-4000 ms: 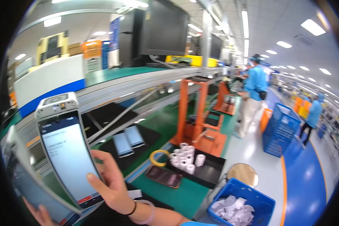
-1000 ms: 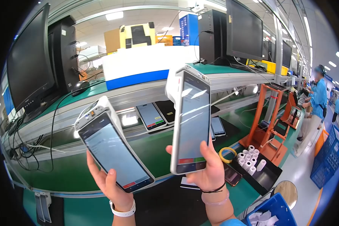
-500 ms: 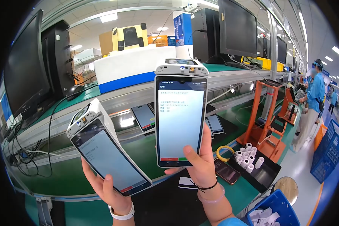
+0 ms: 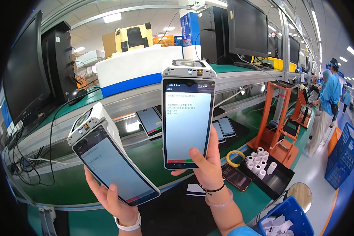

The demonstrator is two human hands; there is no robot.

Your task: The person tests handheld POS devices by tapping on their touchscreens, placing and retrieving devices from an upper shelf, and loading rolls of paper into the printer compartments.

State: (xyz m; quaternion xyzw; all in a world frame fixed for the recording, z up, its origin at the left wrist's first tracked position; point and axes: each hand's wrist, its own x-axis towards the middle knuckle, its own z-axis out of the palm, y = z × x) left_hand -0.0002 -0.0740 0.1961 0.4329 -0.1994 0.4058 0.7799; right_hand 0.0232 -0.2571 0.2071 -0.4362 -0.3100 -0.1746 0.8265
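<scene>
My left hand (image 4: pixel 113 198) is closed around a white handheld payment terminal (image 4: pixel 116 165), tilted to the left, its screen lit with lines of text. In my right hand (image 4: pixel 208 161) is a second payment terminal (image 4: pixel 188 129), held nearly upright, showing a page headed GPS with a red and a green button at the bottom. My right thumb lies over the lower right of that screen, by the green button. Behind the two, another terminal (image 4: pixel 148 120) with a lit screen lies on the bench, and two more devices (image 4: pixel 226 126) lie right of my right hand.
A phone (image 4: pixel 236 177), a yellow tape roll (image 4: pixel 235 158) and a black tray (image 4: pixel 277 181) of white paper rolls lie at right. A white card (image 4: pixel 195 189) rests on the dark mat. Orange stands (image 4: pixel 277 118), a blue bin (image 4: pixel 291 208) and a person (image 4: pixel 330 90) are further right. Monitors (image 4: pixel 247 29) stand above.
My view has shifted slightly, and the right terminal sits a little higher in it. Both hands keep hold of their terminals. More of the devices behind my right hand shows.
</scene>
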